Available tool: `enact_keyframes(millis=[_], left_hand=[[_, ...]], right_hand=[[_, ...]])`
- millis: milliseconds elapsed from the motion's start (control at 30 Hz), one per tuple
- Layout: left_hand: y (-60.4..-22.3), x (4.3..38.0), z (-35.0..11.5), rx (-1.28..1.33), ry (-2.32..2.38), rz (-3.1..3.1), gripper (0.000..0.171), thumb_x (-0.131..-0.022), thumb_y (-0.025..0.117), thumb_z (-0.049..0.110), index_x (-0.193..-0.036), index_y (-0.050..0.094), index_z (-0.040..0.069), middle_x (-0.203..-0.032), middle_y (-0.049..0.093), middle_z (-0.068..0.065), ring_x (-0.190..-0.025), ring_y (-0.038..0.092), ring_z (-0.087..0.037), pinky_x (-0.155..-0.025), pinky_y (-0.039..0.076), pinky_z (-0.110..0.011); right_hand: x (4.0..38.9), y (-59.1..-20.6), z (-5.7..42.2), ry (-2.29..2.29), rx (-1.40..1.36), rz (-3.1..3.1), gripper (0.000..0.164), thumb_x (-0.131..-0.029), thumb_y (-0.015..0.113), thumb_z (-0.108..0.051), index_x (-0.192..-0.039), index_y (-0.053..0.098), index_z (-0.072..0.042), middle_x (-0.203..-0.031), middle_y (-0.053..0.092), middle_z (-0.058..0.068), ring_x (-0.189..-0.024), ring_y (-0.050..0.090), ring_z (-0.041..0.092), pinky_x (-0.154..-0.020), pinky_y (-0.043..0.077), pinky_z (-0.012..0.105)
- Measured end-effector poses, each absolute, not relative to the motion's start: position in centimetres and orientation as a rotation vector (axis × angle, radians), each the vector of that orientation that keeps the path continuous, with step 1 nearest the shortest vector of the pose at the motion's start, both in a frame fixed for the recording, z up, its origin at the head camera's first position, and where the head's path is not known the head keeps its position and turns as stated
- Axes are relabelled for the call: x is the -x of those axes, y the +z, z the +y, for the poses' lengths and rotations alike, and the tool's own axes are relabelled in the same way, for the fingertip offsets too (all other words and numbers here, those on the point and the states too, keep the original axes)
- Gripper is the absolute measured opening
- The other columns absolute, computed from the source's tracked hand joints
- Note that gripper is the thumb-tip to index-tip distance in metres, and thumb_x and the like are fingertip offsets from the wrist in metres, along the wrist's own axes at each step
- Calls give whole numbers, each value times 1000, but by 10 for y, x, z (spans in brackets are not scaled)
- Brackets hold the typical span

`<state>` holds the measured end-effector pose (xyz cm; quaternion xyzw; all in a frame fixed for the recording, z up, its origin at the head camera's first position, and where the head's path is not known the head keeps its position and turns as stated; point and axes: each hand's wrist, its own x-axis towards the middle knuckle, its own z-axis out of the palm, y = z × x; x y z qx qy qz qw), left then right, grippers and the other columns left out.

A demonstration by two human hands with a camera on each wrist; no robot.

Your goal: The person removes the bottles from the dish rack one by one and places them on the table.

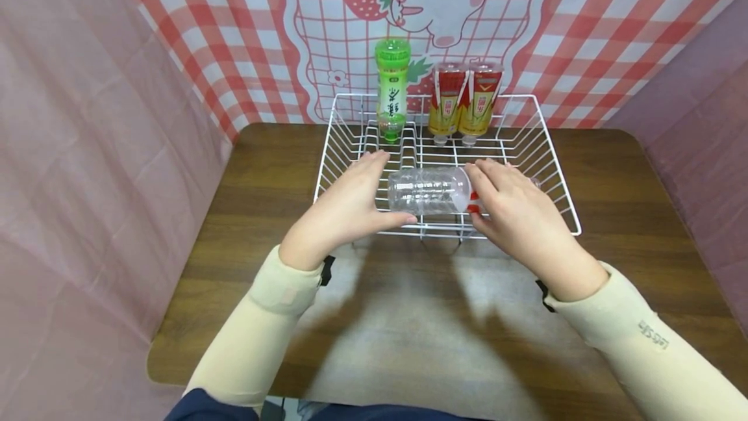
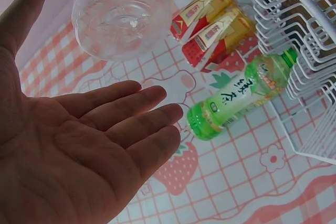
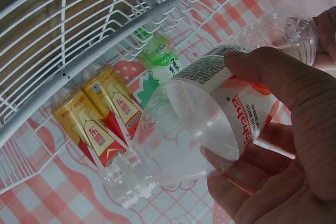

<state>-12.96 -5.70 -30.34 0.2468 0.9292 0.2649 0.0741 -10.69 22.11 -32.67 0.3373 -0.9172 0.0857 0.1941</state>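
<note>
A clear, capless plastic bottle with a red-and-white label lies sideways above the wire rack. My right hand grips it round the label, thumb on one side and fingers on the other; in the right wrist view its bare neck points away from the palm. At the bottle's base is my left hand, its thumb and fingers spread to either side. The left wrist view has that palm flat, fingers straight, and the clear base apart from them.
The white wire rack stands on a brown wooden table. Along its back, a green tea bottle and two red-and-yellow bottles stand neck down. A checked strawberry cloth hangs behind, with pink curtains at both sides.
</note>
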Motion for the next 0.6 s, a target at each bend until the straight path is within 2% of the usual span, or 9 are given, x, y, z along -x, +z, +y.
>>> enact_keyframes(millis=[367, 600], left_hand=[[-300, 135, -40, -869, 687, 2794, 103, -80, 83, 53, -150, 38, -6, -149, 47, -19, -135, 45, -29, -115, 33, -35], [-299, 136, -35, -873, 678, 2773, 99, -79, 84, 55, -149, 41, -3, -137, 55, -13, -117, 54, -22, -101, 45, -35]], right_hand=[[105, -332, 218, 222, -947, -2563, 68, -73, 80, -3, -134, 53, 12, -126, 57, 31, -115, 56, 47, -103, 43, 61], [104, -333, 216, 246, -953, -2536, 66, -73, 79, -1, -133, 54, 11, -125, 57, 31, -114, 57, 47, -102, 44, 61]])
